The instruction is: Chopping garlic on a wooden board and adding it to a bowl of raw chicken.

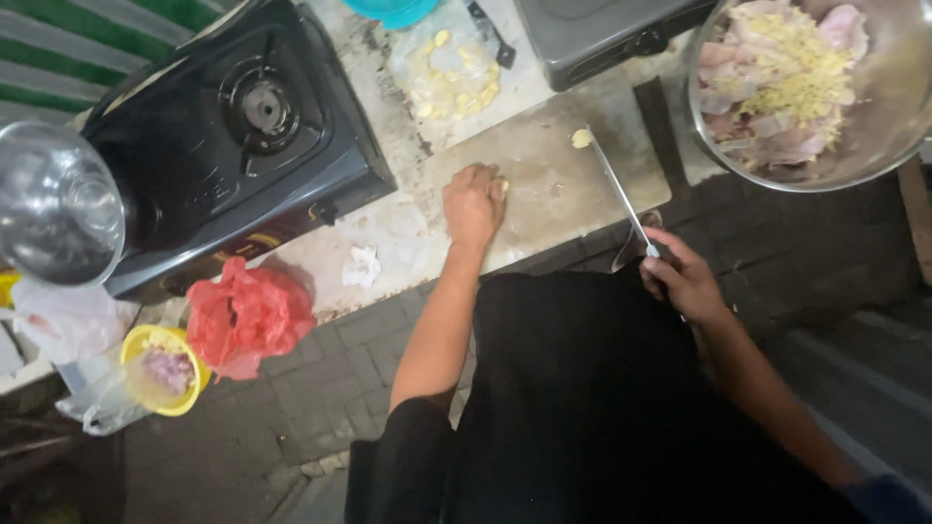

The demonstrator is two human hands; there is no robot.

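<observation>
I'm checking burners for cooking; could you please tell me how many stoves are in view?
2: a black stove at the left of the counter, and a grey stove at the top edge, partly cut off.

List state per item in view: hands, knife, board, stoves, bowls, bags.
left hand: fist pressed on garlic clove
right hand: gripping knife, blade over cutting board
black stove: unlit, bare burner
steel bowl: full of raw meat
red bag: crumpled
yellow cup: holds shallots
</observation>
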